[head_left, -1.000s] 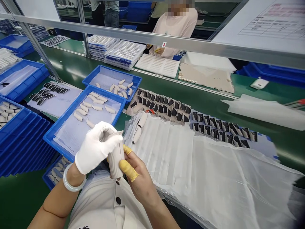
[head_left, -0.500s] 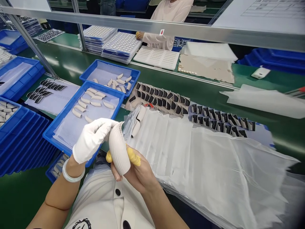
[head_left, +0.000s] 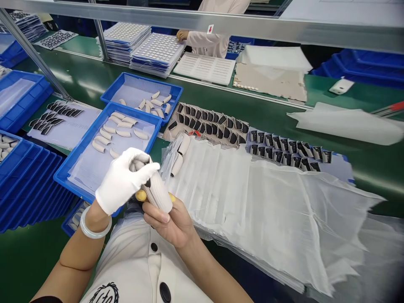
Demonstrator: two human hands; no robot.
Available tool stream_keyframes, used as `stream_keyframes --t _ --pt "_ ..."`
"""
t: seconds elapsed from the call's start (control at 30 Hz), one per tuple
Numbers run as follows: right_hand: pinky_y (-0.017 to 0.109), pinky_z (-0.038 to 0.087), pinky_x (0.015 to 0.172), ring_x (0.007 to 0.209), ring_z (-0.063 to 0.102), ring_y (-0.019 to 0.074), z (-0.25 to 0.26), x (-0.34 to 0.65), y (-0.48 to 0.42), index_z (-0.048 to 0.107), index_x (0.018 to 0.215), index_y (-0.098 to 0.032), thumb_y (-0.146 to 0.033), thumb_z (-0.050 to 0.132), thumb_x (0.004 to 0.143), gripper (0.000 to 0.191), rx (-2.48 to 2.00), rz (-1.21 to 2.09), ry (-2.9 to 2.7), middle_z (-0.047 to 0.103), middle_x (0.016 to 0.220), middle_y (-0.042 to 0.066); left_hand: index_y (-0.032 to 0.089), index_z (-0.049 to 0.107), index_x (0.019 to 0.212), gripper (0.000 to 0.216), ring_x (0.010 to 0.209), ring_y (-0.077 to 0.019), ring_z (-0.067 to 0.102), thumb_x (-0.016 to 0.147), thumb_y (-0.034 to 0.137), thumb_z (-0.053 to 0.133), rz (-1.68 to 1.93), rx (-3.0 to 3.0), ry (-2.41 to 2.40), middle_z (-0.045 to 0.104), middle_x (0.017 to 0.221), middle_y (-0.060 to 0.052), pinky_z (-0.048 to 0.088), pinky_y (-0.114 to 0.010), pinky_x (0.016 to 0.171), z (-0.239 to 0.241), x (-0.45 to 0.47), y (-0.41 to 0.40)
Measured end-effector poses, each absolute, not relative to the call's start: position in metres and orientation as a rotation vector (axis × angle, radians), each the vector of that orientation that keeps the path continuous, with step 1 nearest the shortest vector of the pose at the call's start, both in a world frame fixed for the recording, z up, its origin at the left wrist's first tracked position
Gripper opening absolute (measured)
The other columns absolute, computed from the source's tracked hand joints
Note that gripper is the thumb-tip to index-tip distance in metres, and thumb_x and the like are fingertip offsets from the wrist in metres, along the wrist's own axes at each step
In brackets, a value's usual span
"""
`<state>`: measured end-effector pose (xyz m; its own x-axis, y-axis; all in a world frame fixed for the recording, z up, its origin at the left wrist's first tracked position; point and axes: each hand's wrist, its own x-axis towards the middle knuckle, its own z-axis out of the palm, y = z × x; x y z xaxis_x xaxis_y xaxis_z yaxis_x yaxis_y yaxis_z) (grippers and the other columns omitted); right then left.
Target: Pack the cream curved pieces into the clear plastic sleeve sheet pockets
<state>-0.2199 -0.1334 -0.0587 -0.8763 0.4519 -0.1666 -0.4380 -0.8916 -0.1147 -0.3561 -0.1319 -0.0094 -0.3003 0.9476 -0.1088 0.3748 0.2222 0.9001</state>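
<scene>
A curved, ribbed cream piece with a dark inner side (head_left: 160, 194) is held between my two hands over my lap. My left hand (head_left: 124, 179), in a white glove, closes its thumb and fingers round the piece's upper end. My bare right hand (head_left: 173, 221), with yellow covers on some fingertips, grips its lower end from beneath. Part of the piece is hidden by the glove. Behind the glove, a blue tray (head_left: 82, 139) lined with white paper holds several similar cream pieces (head_left: 123, 133).
Translucent sheeting (head_left: 252, 202) covers the bench to the right, with wrapped cream pieces (head_left: 177, 164) at its left edge. Rows of black-and-cream pieces (head_left: 214, 128) lie behind it. A second blue tray (head_left: 151, 82) adjoins the first. A metal rail (head_left: 176, 20) crosses above; a person's sleeve (head_left: 205, 41) shows beyond.
The cream piece has turned in my hands, so its dark inner edge now faces left. My gloved hand has shifted from pinching its tip to wrapping its upper end.
</scene>
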Motion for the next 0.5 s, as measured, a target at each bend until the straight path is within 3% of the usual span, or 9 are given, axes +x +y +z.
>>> stream_keyframes --t 0.1,0.23,0.33,0.43,0.5 --pt "0.015 0.023 0.042 0.046 0.022 0.0045 -0.0558 -0.2215 -0.1351 0.067 0.088 -0.013 -0.012 0.051 0.076 0.02 -0.252 2.66 0.031 0.061 0.078 0.003 0.019 0.058 0.079 0.033 0.071 -0.0139 0.054 0.074 0.05 0.067 1.033 1.166 1.832 0.058 0.076 0.001 0.045 -0.026 0.064 -0.0095 -0.3553 -0.1276" --pt "0.012 0.028 0.042 0.045 0.024 0.0042 -0.0567 -0.2235 -0.1336 0.066 0.088 -0.008 -0.011 0.037 0.086 0.03 -0.252 2.661 0.151 0.06 0.077 0.007 0.019 0.058 0.08 0.033 0.072 -0.0146 0.055 0.076 0.051 0.064 0.998 1.152 1.823 0.058 0.077 0.0 0.047 -0.027 0.064 -0.0075 -0.3577 -0.1245" --pt "0.013 0.031 0.043 0.045 0.028 0.0043 -0.0593 -0.2243 -0.1306 0.065 0.086 -0.009 -0.012 0.032 0.091 0.034 -0.257 2.622 0.158 0.058 0.076 0.006 0.019 0.059 0.095 0.038 0.088 -0.0193 0.058 0.072 0.048 0.067 0.911 1.26 1.738 0.061 0.094 -0.003 0.05 -0.032 0.076 -0.0054 -0.3608 -0.1243" --pt "0.015 0.034 0.046 0.047 0.034 0.0051 -0.0619 -0.2244 -0.1287 0.063 0.076 -0.012 -0.01 0.041 0.088 0.025 -0.234 2.567 0.133 0.052 0.067 0.001 0.019 0.055 0.116 0.068 0.106 -0.0262 0.055 0.055 0.038 0.08 0.76 1.452 1.711 0.059 0.114 -0.008 0.046 -0.041 0.092 -0.0042 -0.3624 -0.1246" --pt "0.016 0.035 0.047 0.048 0.036 0.0053 -0.0628 -0.2244 -0.1285 0.064 0.076 -0.012 -0.011 0.048 0.086 0.019 -0.21 2.547 0.095 0.052 0.066 0.0 0.018 0.056 0.118 0.068 0.108 -0.0261 0.055 0.057 0.035 0.08 0.747 1.488 1.739 0.059 0.116 -0.008 0.045 -0.041 0.095 -0.0049 -0.362 -0.1243"
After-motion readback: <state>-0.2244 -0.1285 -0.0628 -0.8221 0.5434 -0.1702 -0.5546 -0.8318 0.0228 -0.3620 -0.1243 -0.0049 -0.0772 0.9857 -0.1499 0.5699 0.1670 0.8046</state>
